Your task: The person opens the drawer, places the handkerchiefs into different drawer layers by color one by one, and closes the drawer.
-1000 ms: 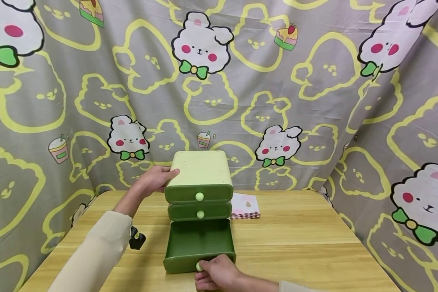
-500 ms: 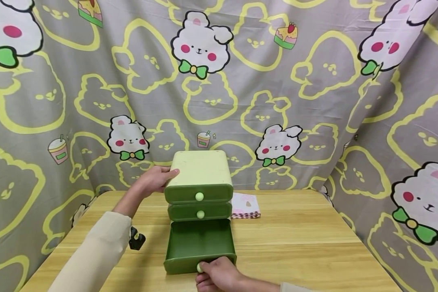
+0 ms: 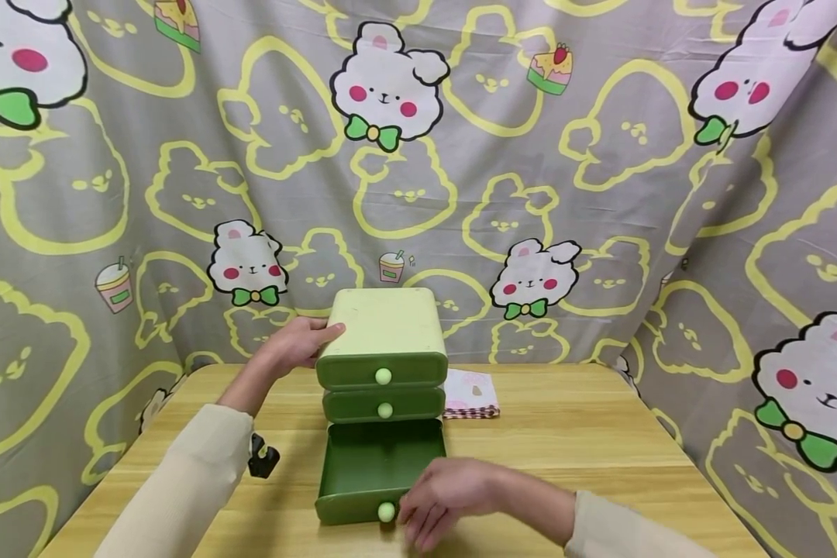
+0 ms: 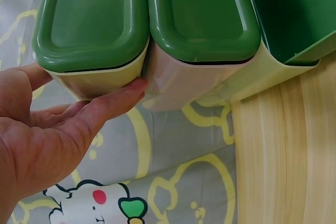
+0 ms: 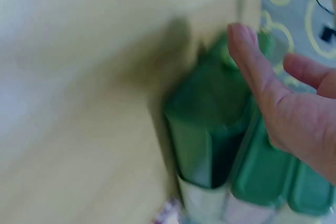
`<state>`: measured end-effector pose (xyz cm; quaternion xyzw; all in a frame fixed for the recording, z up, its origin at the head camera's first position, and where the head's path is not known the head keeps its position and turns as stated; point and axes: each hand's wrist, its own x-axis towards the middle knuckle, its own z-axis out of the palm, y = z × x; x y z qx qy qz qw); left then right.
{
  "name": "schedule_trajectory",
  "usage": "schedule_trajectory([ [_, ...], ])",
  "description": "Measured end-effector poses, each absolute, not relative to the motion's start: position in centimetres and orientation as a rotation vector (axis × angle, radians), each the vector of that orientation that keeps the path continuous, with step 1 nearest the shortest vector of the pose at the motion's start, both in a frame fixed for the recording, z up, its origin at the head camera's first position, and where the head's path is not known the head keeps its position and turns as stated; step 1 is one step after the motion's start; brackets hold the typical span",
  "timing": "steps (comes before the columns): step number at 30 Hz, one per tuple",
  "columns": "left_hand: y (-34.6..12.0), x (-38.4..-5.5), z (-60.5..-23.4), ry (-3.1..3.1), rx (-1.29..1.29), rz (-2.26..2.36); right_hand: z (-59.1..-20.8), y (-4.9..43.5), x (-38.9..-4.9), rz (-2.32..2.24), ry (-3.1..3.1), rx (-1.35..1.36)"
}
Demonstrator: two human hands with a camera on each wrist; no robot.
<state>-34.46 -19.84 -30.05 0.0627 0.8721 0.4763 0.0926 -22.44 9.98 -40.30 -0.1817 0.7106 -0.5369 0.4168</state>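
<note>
A pale yellow drawer cabinet [image 3: 389, 319] with green drawers and round pale knobs stands on the table. Its top and middle drawers are closed. The bottom drawer [image 3: 384, 465] is pulled out, and its visible inside holds nothing. My left hand [image 3: 300, 341] grips the cabinet's upper left side, thumb on the top; in the left wrist view, fingers [image 4: 113, 100] lie along the side wall. Close by the bottom drawer's knob [image 3: 387, 512], my right hand [image 3: 449, 496] is blurred, its fingers loosely bent and off the knob. The right wrist view shows the right hand [image 5: 294, 111] over the green drawer fronts.
Behind the cabinet's right side lies a folded cloth [image 3: 471, 393] with a pink print and checked edge. A small black piece [image 3: 263, 457] shows beside the left sleeve. A printed curtain [image 3: 460, 155] surrounds the wooden table [image 3: 565, 442].
My right hand has let go of the bottom drawer's knob and moved slightly up and right. The left hand stays on the cabinet, and the drawer remains pulled out.
</note>
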Motion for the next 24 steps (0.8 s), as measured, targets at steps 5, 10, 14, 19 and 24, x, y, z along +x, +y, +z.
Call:
schedule_trajectory([
  [5, -19.8, -34.4, -30.1, 2.607, 0.181, 1.403, -37.5, 12.4, -25.4, -1.284, 1.862, -0.504],
  [10, -19.7, -34.2, -30.1, 2.618, 0.185, 1.395, -36.3, 15.2, -29.1, -1.331, 2.019, -0.383],
  [14, -19.7, -34.2, -30.1, 2.622, 0.185, 1.390, -36.4, 16.9, -31.8, -1.427, 2.122, -0.266],
  [19, -19.7, -34.3, -30.0, 2.620, 0.189, 1.392, -37.1, 18.7, -34.7, -1.523, 2.214, -0.144],
  [24, -19.9, -34.5, -30.1, 2.614, 0.198, 1.395, -38.8, 20.5, -36.9, -1.629, 2.260, 0.011],
])
